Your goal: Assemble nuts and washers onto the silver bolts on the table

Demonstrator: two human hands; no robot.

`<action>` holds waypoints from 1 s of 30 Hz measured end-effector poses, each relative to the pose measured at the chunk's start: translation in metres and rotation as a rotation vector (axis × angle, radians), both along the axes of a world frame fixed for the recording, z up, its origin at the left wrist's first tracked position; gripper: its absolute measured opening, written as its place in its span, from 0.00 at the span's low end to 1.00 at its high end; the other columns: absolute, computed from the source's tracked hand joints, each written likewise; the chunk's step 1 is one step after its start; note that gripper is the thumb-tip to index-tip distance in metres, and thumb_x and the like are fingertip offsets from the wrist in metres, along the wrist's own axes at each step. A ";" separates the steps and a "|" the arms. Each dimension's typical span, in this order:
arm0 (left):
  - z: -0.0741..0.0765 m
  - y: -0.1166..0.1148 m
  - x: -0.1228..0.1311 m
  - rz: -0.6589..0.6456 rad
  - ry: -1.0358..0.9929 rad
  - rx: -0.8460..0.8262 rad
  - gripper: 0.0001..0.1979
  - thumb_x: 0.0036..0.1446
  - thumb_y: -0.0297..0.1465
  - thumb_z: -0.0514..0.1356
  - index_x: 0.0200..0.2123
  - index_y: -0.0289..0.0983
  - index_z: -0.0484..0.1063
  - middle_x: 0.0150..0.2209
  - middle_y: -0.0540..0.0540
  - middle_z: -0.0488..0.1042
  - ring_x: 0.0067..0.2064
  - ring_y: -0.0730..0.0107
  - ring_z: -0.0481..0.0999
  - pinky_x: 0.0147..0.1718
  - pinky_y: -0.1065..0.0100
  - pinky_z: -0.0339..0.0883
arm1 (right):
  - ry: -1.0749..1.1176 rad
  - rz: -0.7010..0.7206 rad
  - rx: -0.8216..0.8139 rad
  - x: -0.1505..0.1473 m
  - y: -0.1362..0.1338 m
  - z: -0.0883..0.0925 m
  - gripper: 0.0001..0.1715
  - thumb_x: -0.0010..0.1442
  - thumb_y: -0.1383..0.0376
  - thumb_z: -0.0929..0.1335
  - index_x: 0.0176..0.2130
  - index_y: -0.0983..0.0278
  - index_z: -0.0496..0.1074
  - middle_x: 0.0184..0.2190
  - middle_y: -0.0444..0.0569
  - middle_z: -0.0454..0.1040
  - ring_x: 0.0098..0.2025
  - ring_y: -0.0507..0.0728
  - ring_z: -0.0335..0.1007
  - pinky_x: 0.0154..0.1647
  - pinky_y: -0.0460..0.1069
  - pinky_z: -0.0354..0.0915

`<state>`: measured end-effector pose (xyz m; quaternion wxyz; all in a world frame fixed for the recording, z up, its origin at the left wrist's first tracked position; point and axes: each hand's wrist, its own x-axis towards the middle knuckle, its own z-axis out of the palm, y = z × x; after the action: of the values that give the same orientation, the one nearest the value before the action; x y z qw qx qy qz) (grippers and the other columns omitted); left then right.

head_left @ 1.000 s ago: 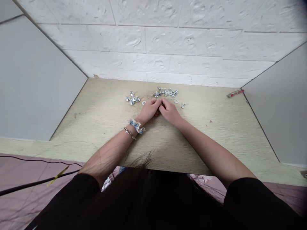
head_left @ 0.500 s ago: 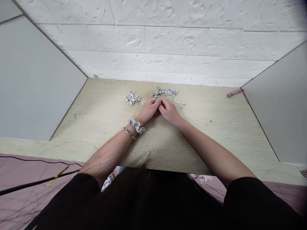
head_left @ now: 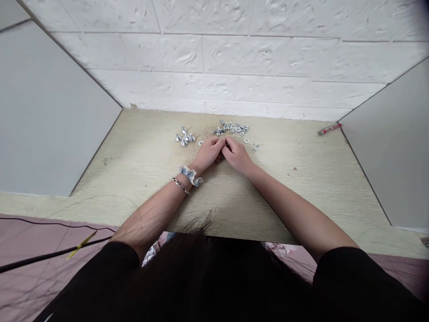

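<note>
My left hand (head_left: 209,153) and my right hand (head_left: 236,154) meet fingertip to fingertip over the table, both closed. Whatever sits between their fingers is hidden. Just beyond them lies a loose pile of silvery bolts, nuts and washers (head_left: 237,129). To the left is a cluster of several bolts with washers on them (head_left: 185,137). A flat washer (head_left: 200,143) lies close beside my left hand. Right of my right hand are another washer (head_left: 246,141) and a single bolt (head_left: 256,147).
The pale wooden table (head_left: 140,152) runs back to a white brick-patterned wall (head_left: 219,53). Grey panels (head_left: 50,116) stand on either side. A red-and-silver tool (head_left: 329,129) rests by the right panel. A black cable (head_left: 50,256) with a yellow tie hangs at lower left.
Both hands stay together in the same place, with only slight finger movement at most. The hardware on the table has not visibly moved.
</note>
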<state>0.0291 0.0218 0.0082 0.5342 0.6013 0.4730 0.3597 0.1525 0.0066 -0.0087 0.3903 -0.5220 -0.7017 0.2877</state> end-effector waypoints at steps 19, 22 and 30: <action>0.001 -0.001 0.003 0.014 0.004 -0.009 0.18 0.62 0.33 0.52 0.19 0.36 0.57 0.15 0.54 0.60 0.17 0.81 0.60 0.17 0.76 0.53 | 0.010 -0.010 -0.014 -0.001 0.001 0.002 0.05 0.57 0.67 0.59 0.28 0.62 0.59 0.25 0.44 0.64 0.30 0.54 0.60 0.36 0.51 0.57; 0.002 -0.001 0.003 0.006 -0.010 -0.003 0.18 0.62 0.33 0.52 0.20 0.36 0.57 0.15 0.54 0.60 0.17 0.81 0.60 0.17 0.76 0.53 | 0.006 -0.017 0.003 -0.001 0.001 0.001 0.06 0.57 0.66 0.60 0.28 0.62 0.59 0.24 0.43 0.64 0.29 0.53 0.59 0.35 0.51 0.58; 0.000 0.002 0.002 0.028 -0.050 -0.014 0.17 0.60 0.31 0.52 0.19 0.36 0.57 0.14 0.55 0.57 0.16 0.83 0.58 0.16 0.77 0.52 | 0.026 0.021 0.049 0.001 0.002 -0.003 0.08 0.60 0.63 0.59 0.32 0.62 0.64 0.27 0.45 0.69 0.31 0.55 0.63 0.36 0.51 0.61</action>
<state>0.0306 0.0236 0.0078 0.5450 0.5816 0.4703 0.3788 0.1531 0.0085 -0.0122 0.4091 -0.5013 -0.7087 0.2813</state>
